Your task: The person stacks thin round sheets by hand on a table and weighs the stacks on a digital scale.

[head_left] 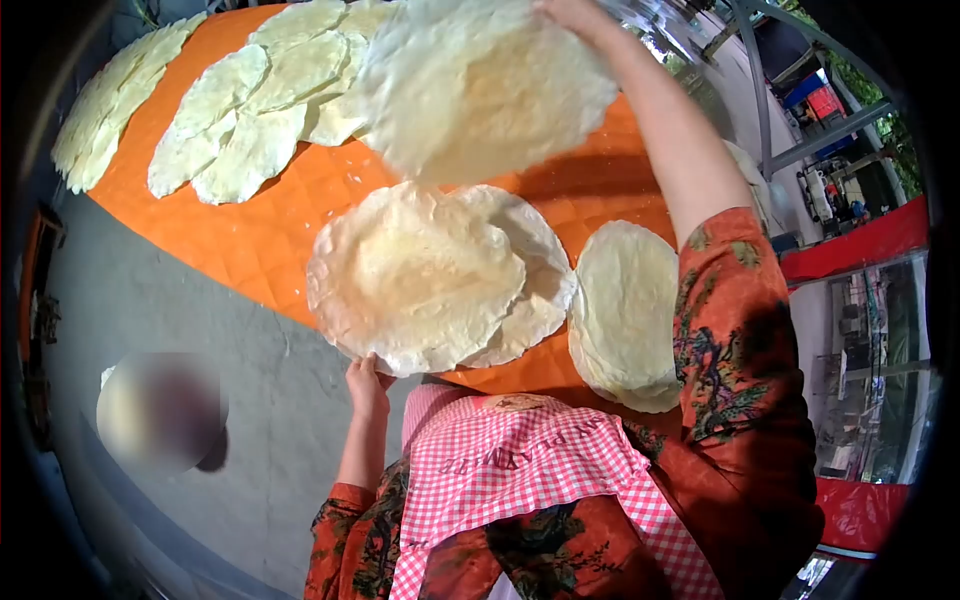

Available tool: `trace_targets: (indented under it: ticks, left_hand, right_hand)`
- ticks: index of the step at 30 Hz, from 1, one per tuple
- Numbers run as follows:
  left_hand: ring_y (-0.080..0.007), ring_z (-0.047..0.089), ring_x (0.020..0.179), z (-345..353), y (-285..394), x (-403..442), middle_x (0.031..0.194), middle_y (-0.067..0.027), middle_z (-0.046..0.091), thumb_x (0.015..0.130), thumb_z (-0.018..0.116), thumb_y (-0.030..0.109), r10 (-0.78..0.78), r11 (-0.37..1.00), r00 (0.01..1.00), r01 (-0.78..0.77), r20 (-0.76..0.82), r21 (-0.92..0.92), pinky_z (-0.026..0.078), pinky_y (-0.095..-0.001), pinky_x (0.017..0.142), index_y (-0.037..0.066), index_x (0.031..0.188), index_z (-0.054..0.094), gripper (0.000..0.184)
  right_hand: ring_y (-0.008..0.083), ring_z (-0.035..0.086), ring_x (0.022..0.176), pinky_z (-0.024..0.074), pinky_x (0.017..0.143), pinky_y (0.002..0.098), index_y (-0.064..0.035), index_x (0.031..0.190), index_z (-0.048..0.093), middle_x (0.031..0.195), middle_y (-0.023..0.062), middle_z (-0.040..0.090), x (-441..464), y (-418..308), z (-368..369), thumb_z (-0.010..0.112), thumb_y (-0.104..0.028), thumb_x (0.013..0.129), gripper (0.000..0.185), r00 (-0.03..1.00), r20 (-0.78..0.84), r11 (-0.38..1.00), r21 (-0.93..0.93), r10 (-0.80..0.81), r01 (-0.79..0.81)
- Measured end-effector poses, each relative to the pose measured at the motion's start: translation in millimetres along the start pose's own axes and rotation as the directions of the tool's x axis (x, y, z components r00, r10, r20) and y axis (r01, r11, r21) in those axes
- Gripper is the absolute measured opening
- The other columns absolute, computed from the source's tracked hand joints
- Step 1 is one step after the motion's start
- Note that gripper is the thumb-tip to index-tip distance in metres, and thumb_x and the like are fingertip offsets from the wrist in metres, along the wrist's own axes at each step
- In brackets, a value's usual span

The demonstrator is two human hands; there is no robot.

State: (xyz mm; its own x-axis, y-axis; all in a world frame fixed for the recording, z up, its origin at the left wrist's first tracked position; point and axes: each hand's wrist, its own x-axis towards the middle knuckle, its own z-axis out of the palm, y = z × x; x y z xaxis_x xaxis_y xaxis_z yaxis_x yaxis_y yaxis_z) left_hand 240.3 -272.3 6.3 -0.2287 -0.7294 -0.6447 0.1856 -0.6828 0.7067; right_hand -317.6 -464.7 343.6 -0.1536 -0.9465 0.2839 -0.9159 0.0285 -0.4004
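Note:
My right hand (578,18) is raised at the top, gripping the far edge of a large thin flatbread (485,85) that hangs over the table, slightly blurred. Below it, another flatbread (415,275) lies partly over a second round sheet (535,285). My left hand (368,382) pinches the near edge of that upper flatbread, thumb and fingers closed on its rim. To the right, beside my right sleeve, rests a stack of flatbreads (625,310).
An orange cloth (240,255) covers the table. Overlapping flatbreads (250,150) spread across its far side, with another row (120,110) at the far left. A blurred round shape (160,410) is over the grey floor (270,400). Metal frame bars (755,90) stand at right.

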Motion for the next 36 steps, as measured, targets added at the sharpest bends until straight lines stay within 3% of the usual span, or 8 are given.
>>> trace_targets:
  ticks: [5,8,14,23,26,29,32,36]
  left_hand:
    - [-0.0177,0.062,0.067,16.8,8.9,-28.4,0.083,-0.0082,0.063,0.091,0.050,0.016,-0.009,0.998,1.000,0.010,0.010,-0.065,0.055,-0.0330,0.060,0.002,0.094,0.057,0.016]
    - [-0.0123,0.055,0.059,31.3,20.3,-37.2,0.075,-0.0039,0.058,0.090,0.051,0.016,0.008,0.995,1.000,-0.006,0.021,-0.097,0.054,-0.0304,0.057,0.004,0.091,0.057,0.014]
    - [-0.0134,0.058,0.065,50.5,25.0,-52.3,0.077,-0.0036,0.056,0.092,0.050,0.014,0.018,0.987,0.999,-0.011,0.046,-0.158,0.056,-0.0304,0.057,0.002,0.095,0.055,0.014]
    - [-0.0121,0.056,0.065,61.6,13.0,-53.1,0.082,-0.0030,0.057,0.095,0.051,0.016,0.040,0.978,0.984,-0.003,0.176,-0.208,0.053,-0.0251,0.059,0.005,0.099,0.055,0.012]
    - [-0.0133,0.060,0.078,70.3,25.8,-60.5,0.089,-0.0028,0.061,0.096,0.050,0.019,0.076,0.977,0.970,-0.027,0.229,-0.209,0.051,-0.0283,0.073,0.007,0.099,0.056,0.014]
    - [-0.0198,0.058,0.102,81.6,39.1,-72.3,0.110,-0.0082,0.060,0.095,0.052,0.027,0.170,0.981,0.937,-0.132,0.304,-0.142,0.048,-0.0363,0.086,0.007,0.114,0.054,0.027]
    - [-0.0218,0.061,0.095,61.8,25.1,-56.3,0.105,-0.0103,0.060,0.094,0.052,0.020,0.092,0.990,0.987,-0.076,0.134,-0.121,0.051,-0.0353,0.081,0.004,0.108,0.053,0.021]
    - [-0.0243,0.064,0.087,47.8,-15.8,-59.0,0.098,-0.0135,0.060,0.093,0.050,0.013,-0.167,0.977,0.967,0.189,0.192,-0.099,0.054,-0.0360,0.076,0.001,0.108,0.050,0.019]
  right_hand:
    - [0.0134,0.059,0.072,0.0497,0.065,0.0333,-0.0006,0.097,0.067,0.080,0.0047,0.067,-83.0,-118.2,-14.0,0.055,-0.006,0.081,0.021,0.999,0.049,0.968,0.249,-0.020,0.007]
    - [0.0269,0.064,0.097,0.0490,0.085,0.0363,-0.0005,0.106,0.064,0.102,0.0188,0.067,-167.2,-165.8,71.1,0.042,0.001,0.081,0.034,0.995,0.094,0.996,0.088,-0.028,0.020]
    - [0.0293,0.061,0.074,0.0504,0.065,0.0381,-0.0038,0.081,0.053,0.077,0.0131,0.058,-347.7,-206.4,274.9,0.058,-0.015,0.081,0.012,0.958,0.162,0.966,0.147,-0.237,0.214]
    - [0.0280,0.062,0.085,0.0516,0.071,0.0356,-0.0028,0.091,0.055,0.087,0.0131,0.063,-370.0,-241.2,251.8,0.056,-0.015,0.079,0.017,0.940,-0.054,0.940,0.023,-0.338,0.339]
    - [0.0253,0.063,0.087,0.0501,0.074,0.0379,-0.0025,0.099,0.058,0.087,0.0144,0.063,-370.5,-228.0,251.2,0.053,-0.015,0.085,0.020,0.957,0.257,0.964,0.259,-0.134,0.065]
    - [0.0233,0.063,0.070,0.0481,0.060,0.0402,-0.0066,0.095,0.065,0.077,0.0117,0.064,-309.4,-193.5,207.5,0.049,-0.023,0.090,0.024,0.682,0.633,0.700,0.294,0.367,-0.650]
    - [0.0332,0.065,0.069,0.0496,0.062,0.0422,-0.0043,0.081,0.067,0.076,0.0190,0.066,-229.8,-146.9,130.7,0.055,-0.013,0.078,0.015,0.999,-0.009,0.970,0.238,-0.044,0.045]
    - [0.0336,0.064,0.074,0.0505,0.065,0.0437,-0.0059,0.093,0.066,0.082,0.0162,0.064,-232.6,-169.6,39.2,0.057,-0.012,0.079,0.017,0.950,-0.036,0.944,-0.131,-0.310,0.303]
